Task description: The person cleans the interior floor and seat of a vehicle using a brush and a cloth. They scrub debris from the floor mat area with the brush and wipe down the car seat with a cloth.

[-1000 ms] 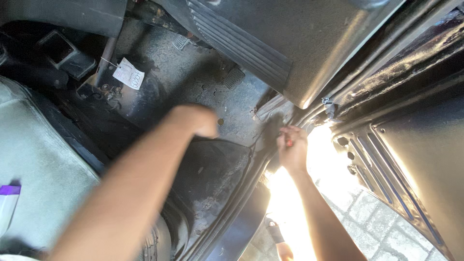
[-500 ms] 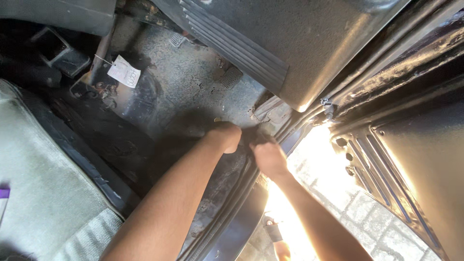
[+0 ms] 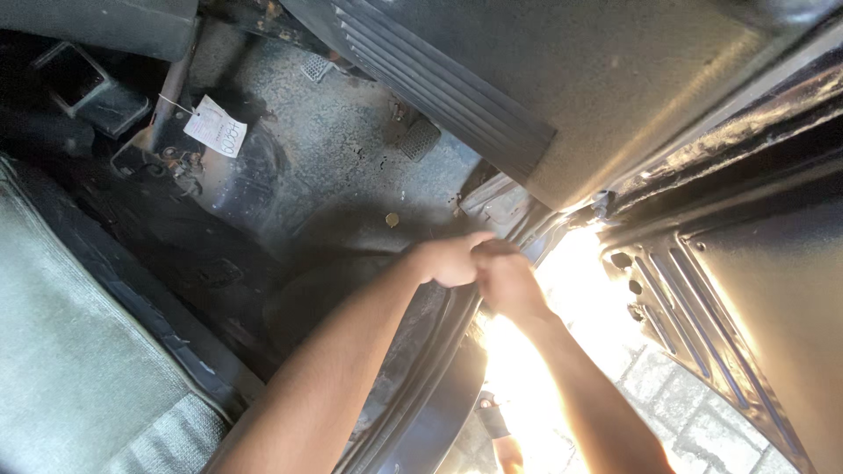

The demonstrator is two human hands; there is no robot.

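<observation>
I look down into a car's footwell through the open door. My left hand and my right hand meet at the door sill and touch each other. Both are curled shut around the dark rubber strip that runs along the sill edge. My left forearm crosses the floor from the lower left. My right forearm comes up from the bottom, outside the car, in strong glare. What lies inside the fingers is hidden.
The bare grey metal floor carries a small pedal. A white paper tag hangs at the upper left. A grey seat fills the left. A ribbed dark panel overhangs. The open door stands right, over paving stones.
My left hand has swung right from over the floor to the sill and now touches my right hand. My right hand has stayed at the sill edge.
</observation>
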